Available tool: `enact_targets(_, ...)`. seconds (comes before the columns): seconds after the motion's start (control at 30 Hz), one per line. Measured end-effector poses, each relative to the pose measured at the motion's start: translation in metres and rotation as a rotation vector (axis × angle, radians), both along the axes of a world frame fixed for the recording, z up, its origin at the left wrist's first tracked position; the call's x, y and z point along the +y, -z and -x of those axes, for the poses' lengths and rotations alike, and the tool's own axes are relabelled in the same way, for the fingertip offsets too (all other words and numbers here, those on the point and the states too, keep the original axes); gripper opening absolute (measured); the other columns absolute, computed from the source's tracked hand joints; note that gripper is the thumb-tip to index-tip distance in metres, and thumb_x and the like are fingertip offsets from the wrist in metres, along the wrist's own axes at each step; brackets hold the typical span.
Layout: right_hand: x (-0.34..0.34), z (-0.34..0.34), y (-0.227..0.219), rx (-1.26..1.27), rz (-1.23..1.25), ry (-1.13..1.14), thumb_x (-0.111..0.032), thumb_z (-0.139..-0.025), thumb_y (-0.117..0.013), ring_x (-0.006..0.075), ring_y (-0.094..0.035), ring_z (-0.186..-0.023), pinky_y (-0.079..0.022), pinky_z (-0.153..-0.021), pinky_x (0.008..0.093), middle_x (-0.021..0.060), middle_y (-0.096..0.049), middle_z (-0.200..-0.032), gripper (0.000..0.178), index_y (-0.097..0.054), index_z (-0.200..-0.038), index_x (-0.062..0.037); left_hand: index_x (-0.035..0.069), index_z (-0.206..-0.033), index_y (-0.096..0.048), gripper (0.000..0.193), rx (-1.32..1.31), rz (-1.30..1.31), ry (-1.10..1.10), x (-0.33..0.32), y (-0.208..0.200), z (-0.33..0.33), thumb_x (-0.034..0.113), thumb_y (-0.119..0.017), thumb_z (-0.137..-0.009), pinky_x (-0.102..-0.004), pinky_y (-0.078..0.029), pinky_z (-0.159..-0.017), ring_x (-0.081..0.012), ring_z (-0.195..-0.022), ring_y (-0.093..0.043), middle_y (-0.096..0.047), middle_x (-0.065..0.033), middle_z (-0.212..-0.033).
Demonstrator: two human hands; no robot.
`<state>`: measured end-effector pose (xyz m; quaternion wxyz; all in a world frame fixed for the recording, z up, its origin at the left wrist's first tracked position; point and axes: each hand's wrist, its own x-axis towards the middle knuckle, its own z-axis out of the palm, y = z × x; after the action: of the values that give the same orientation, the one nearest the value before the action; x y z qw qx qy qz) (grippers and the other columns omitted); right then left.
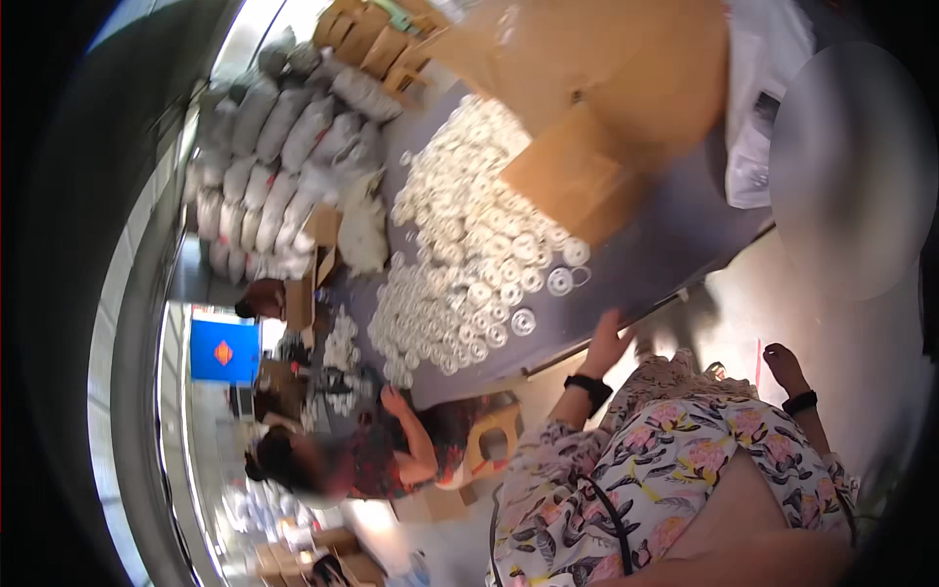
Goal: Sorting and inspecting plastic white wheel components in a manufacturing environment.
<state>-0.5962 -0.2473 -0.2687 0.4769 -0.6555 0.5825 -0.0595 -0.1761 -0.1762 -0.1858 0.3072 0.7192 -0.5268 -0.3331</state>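
I'm flagging the L hand (608, 342) first: a low sweep could be knocking white ring-shaped discs (479, 264) down, as they're lying loose, piled on the grey table (675, 225) near it. It's reaching toward the table edge, fingers loosely apart, apparently empty; contact's unclear. R hand (785, 367) is hanging off to the side, fingers half-curled; can't tell if it's pinching anything. Farther out, a blurred cardboard carton (646, 78) is partly hiding the pile; bumping it, e.g. by elbow, could be scattering discs.
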Motion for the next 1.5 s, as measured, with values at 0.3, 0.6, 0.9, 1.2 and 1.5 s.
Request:
enact_targets(0.3,-0.037,-0.103,-0.027,-0.411,-0.196,-0.015,-0.019,-0.086,-0.052,0.0139,-0.056,-0.073,-0.046,-0.066,0.0268,0.0073,-0.06,-0.085,0.029,-0.055,-0.108,0.0,-0.005,-0.131,-0.03,0.063,0.931,0.647,-0.415,-0.149,-0.074,-0.104,0.039,-0.049,-0.09,-0.0358,-0.033,-0.097,-0.0275,-0.112,-0.042,-0.044,-0.018,-0.123)
enact_targets(0.6,-0.081,-0.199,-0.074,-0.325,0.118,-0.01,-0.02,-0.092,-0.045,0.0208,-0.051,-0.1,-0.042,-0.085,0.0316,0.0125,-0.05,-0.115,0.045,-0.035,-0.132,-0.0018,0.005,-0.136,-0.031,0.065,0.328,0.504,0.215,-0.102,-0.089,-0.031,0.019,-0.061,-0.08,-0.035,-0.031,-0.102,-0.0288,-0.124,-0.04,-0.039,-0.018,-0.135)
enact_targets(0.9,-0.129,-0.252,-0.112,-0.579,0.243,0.196,-0.017,-0.095,-0.044,0.0196,-0.048,-0.108,-0.037,-0.092,0.0305,0.0118,-0.051,-0.116,0.032,-0.046,-0.118,0.0045,0.005,-0.134,-0.03,0.069,0.225,0.471,0.442,-0.127,-0.074,-0.019,0.013,-0.063,-0.074,-0.0417,-0.043,-0.084,-0.0406,-0.098,-0.051,-0.051,-0.0216,-0.112)
enact_targets(1.2,-0.127,-0.234,-0.082,-0.408,0.305,0.209,-0.016,-0.092,-0.051,0.0182,-0.048,-0.108,-0.036,-0.094,0.0297,0.0108,-0.053,-0.118,0.035,-0.048,-0.119,0.0051,0.013,-0.135,-0.032,0.074,-0.236,0.327,0.423,-0.081,0.001,-0.037,0.021,-0.066,-0.071,-0.0571,-0.02,-0.103,-0.0386,-0.129,-0.024,-0.027,-0.0216,-0.137)
enact_targets(1.5,-0.126,-0.229,-0.133,-0.414,0.105,-0.344,-0.024,-0.081,-0.064,0.0221,-0.054,-0.107,-0.043,-0.09,0.0319,0.0133,-0.056,-0.117,0.05,-0.048,-0.123,-0.0016,0.019,-0.129,-0.044,0.056,-0.706,0.073,0.294,-0.081,0.072,-0.13,0.024,-0.061,-0.075,-0.0579,-0.017,-0.104,-0.0305,-0.13,-0.027,-0.034,-0.0178,-0.135)
